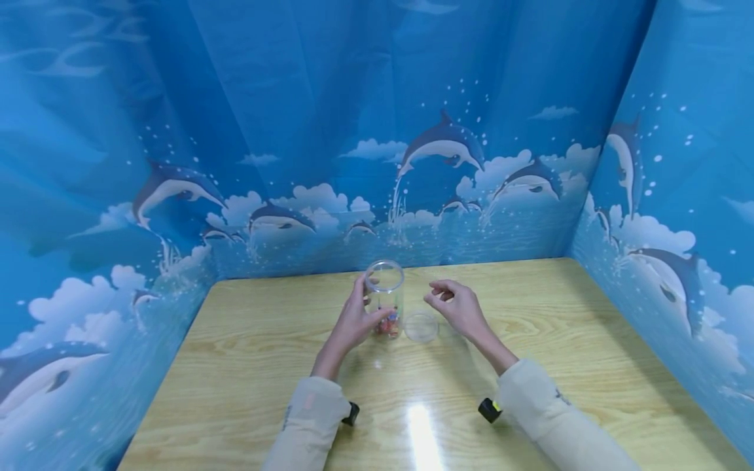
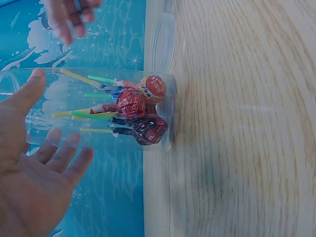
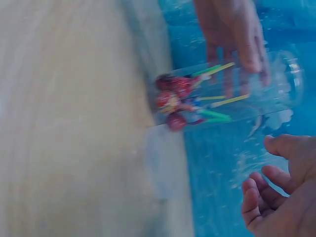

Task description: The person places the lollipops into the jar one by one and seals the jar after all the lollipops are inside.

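A clear plastic jar (image 1: 389, 296) stands upright on the table, its top uncovered. Several lollipops (image 2: 132, 104) in red, dark and yellow wrappers lie heads down at its bottom, with their yellow and green sticks pointing up. My left hand (image 1: 353, 322) holds the jar from its left side, thumb at the front and fingers round the back. Beside the jar's base, on the right, lies a clear round lid (image 1: 421, 328). My right hand (image 1: 462, 312) hovers right of the jar, above the lid, its fingers loosely bent with nothing visible between them.
The light wood-grain table (image 1: 259, 366) ends just behind the jar. A blue curtain (image 1: 330, 131) with dolphins and clouds hangs along its back and sides. Small black wrist cameras (image 1: 488, 410) sit under both sleeves.
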The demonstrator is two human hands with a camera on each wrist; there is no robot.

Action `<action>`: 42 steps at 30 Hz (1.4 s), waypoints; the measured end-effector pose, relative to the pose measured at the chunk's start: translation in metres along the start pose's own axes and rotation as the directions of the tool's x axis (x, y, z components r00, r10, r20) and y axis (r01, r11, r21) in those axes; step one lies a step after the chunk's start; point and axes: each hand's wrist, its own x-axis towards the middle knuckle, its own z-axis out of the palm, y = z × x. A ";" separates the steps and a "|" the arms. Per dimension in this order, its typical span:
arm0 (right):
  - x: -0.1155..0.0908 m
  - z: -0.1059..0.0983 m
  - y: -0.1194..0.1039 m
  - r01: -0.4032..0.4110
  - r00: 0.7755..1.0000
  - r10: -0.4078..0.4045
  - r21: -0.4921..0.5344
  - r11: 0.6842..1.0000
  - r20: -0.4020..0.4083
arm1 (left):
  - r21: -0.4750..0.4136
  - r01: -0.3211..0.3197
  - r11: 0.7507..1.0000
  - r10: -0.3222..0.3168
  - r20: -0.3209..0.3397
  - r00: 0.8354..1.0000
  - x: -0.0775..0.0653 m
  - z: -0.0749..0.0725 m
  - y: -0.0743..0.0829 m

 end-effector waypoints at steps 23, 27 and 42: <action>-0.023 0.033 0.047 -0.067 0.985 0.095 -0.193 0.979 0.141 | 0.012 -0.013 1.000 0.013 0.001 1.000 -0.001 -0.001 0.001; -0.022 0.037 0.046 -0.037 0.985 0.075 -0.232 0.972 0.154 | 0.011 -0.016 1.000 0.016 0.001 1.000 -0.002 -0.001 0.000; -0.017 0.042 0.040 -0.019 0.979 0.081 -0.308 0.951 0.188 | 0.010 0.003 1.000 -0.003 -0.006 1.000 -0.001 0.000 0.001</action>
